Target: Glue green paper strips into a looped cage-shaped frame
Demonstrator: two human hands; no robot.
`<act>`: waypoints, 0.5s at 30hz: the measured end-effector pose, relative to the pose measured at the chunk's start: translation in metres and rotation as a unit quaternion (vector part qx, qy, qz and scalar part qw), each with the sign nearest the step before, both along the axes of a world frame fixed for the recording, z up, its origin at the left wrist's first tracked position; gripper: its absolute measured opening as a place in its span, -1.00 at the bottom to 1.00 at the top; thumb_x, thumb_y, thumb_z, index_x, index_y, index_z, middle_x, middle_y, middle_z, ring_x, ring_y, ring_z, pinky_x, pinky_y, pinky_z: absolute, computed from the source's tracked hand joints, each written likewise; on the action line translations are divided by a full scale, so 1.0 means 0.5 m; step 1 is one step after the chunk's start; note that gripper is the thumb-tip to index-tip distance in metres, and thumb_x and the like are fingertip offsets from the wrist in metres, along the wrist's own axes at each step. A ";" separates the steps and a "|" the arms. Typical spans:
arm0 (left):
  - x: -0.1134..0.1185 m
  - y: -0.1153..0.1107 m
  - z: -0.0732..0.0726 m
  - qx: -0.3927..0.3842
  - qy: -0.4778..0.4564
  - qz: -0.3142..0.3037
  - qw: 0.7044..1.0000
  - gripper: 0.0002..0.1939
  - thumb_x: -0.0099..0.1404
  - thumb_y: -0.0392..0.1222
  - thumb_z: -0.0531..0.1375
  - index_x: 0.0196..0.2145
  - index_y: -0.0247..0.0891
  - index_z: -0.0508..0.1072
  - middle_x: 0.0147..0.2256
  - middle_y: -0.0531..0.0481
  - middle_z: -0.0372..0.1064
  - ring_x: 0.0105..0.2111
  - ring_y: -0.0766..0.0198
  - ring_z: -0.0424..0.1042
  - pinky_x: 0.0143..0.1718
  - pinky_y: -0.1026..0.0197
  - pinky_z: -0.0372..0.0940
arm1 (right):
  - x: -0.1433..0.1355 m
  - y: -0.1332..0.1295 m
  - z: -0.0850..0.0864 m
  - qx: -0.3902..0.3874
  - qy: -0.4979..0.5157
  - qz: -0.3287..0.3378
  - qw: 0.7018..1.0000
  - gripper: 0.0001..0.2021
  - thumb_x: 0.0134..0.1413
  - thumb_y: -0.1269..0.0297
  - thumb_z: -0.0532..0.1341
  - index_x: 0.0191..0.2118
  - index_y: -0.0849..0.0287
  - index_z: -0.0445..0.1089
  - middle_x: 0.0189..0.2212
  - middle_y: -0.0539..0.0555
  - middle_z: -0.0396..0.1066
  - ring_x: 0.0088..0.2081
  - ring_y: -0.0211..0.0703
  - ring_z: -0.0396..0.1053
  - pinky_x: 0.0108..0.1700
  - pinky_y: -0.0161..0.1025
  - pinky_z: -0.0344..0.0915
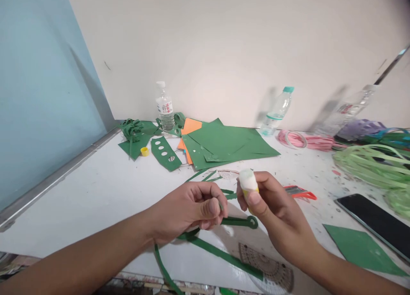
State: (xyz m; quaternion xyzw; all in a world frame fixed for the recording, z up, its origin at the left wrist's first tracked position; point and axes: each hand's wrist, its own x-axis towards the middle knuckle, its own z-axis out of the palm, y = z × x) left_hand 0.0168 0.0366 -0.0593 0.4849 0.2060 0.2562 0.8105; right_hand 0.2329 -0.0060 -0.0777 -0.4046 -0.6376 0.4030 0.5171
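Observation:
A glue stick with a white tip and yellow body stands upright in my right hand, its cap off. Just left of it, my left hand is closed in a pinch on a small bit of a green paper strip. Parts of the strip hang below the left hand, and one end curls into a small loop beside it. How the held end runs inside my fingers is hidden. Beneath the hands, a clear protractor lies on the white table.
Green sheets and a punched green piece lie at the back, near a yellow cap. Water bottles stand along the wall. To the right are a phone, a red-orange cutter and light green strips.

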 end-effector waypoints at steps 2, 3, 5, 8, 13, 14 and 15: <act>-0.002 0.003 0.002 0.001 -0.007 -0.012 1.000 -0.51 0.16 0.17 0.48 -0.37 -0.32 0.48 -0.49 0.08 0.36 -0.57 0.47 0.11 -0.52 0.33 -0.03 | 0.001 0.008 -0.001 -0.001 -0.002 0.000 1.000 -0.88 0.46 0.07 0.17 -0.06 -0.07 0.37 -0.38 -0.06 0.28 -0.34 -0.21 0.22 -0.29 -0.34 0.25; -0.004 0.004 0.004 0.005 -0.008 -0.019 1.000 -0.52 0.17 0.16 0.49 -0.38 -0.32 0.48 -0.50 0.08 0.36 -0.57 0.47 0.11 -0.53 0.33 -0.04 | 0.002 0.010 -0.002 -0.001 -0.006 -0.001 1.000 -0.89 0.46 0.08 0.18 -0.05 -0.08 0.37 -0.37 -0.06 0.28 -0.33 -0.21 0.22 -0.28 -0.33 0.24; -0.006 0.005 0.005 0.013 -0.008 -0.034 0.999 -0.54 0.18 0.13 0.49 -0.39 -0.32 0.48 -0.50 0.08 0.36 -0.57 0.46 0.12 -0.52 0.33 -0.02 | 0.003 0.010 -0.004 -0.004 -0.015 -0.003 1.000 -0.88 0.45 0.08 0.18 -0.03 -0.09 0.38 -0.36 -0.06 0.29 -0.31 -0.21 0.23 -0.27 -0.33 0.24; -0.007 0.005 0.006 0.024 -0.015 -0.043 0.999 -0.60 0.22 0.07 0.48 -0.38 -0.32 0.49 -0.49 0.08 0.38 -0.55 0.45 0.14 -0.50 0.32 0.03 | 0.006 0.003 -0.004 0.006 -0.030 0.003 1.000 -0.88 0.46 0.12 0.18 0.02 -0.11 0.37 -0.31 -0.05 0.30 -0.30 -0.21 0.24 -0.28 -0.33 0.25; -0.006 0.003 0.004 0.017 -0.020 -0.030 0.999 -0.63 0.24 0.02 0.48 -0.38 -0.32 0.48 -0.48 0.09 0.39 -0.54 0.45 0.15 -0.48 0.33 0.04 | 0.011 -0.016 0.004 0.090 -0.086 0.086 0.988 -0.78 0.42 0.32 0.17 0.09 -0.10 0.30 -0.18 0.02 0.32 -0.23 -0.15 0.30 -0.23 -0.27 0.31; -0.006 0.002 0.005 0.013 -0.014 -0.028 0.999 -0.62 0.22 0.02 0.49 -0.38 -0.31 0.48 -0.49 0.10 0.39 -0.54 0.45 0.15 -0.49 0.33 0.04 | 0.011 -0.020 0.006 0.102 -0.094 0.106 0.985 -0.71 0.40 0.37 0.18 0.13 -0.11 0.28 -0.16 0.03 0.33 -0.20 -0.13 0.32 -0.19 -0.26 0.34; -0.005 0.002 0.005 0.011 -0.008 -0.027 1.000 -0.61 0.21 0.03 0.49 -0.38 -0.31 0.47 -0.50 0.11 0.38 -0.54 0.45 0.15 -0.49 0.33 0.04 | 0.011 -0.023 0.008 0.109 -0.098 0.121 0.982 -0.65 0.37 0.41 0.19 0.16 -0.11 0.27 -0.14 0.04 0.34 -0.17 -0.12 0.34 -0.15 -0.24 0.36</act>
